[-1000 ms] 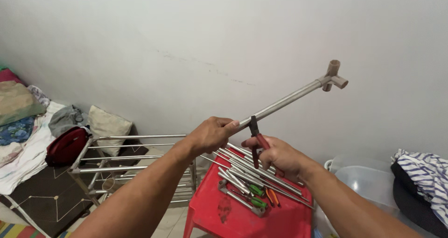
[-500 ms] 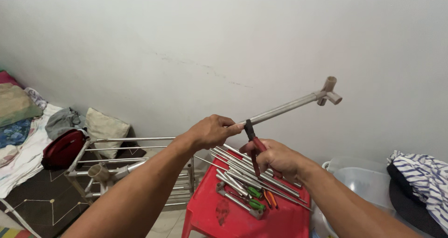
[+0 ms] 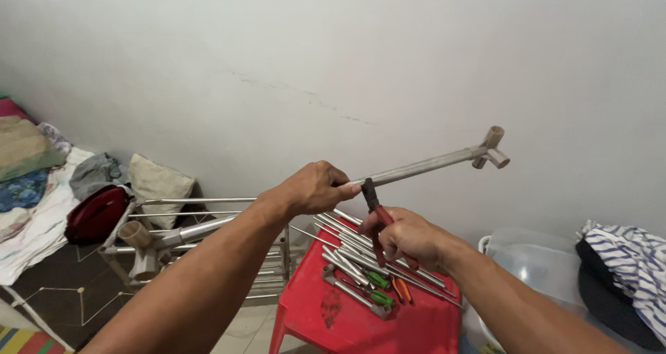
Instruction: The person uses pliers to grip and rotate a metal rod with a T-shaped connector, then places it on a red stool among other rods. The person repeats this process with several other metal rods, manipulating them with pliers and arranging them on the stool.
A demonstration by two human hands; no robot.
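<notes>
Now our left hand (image 3: pixel 316 187) grips the tube (image 3: pixel 423 166) up in the air, steady for the pliers (image 3: pixel 374 212), w/ right hand (image 3: pixel 409 237) clenched on handles, jaws at tube, above the red stool (image 3: pixel 361 319).

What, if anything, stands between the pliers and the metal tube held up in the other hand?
Nothing visible. The pliers in the right hand already meet the tube beside the left hand, above the stool.

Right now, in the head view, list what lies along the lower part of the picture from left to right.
Red bag → cream cushion → metal rack → red plastic stool with loose metal tubes → clear plastic tub → striped cloth.
</notes>
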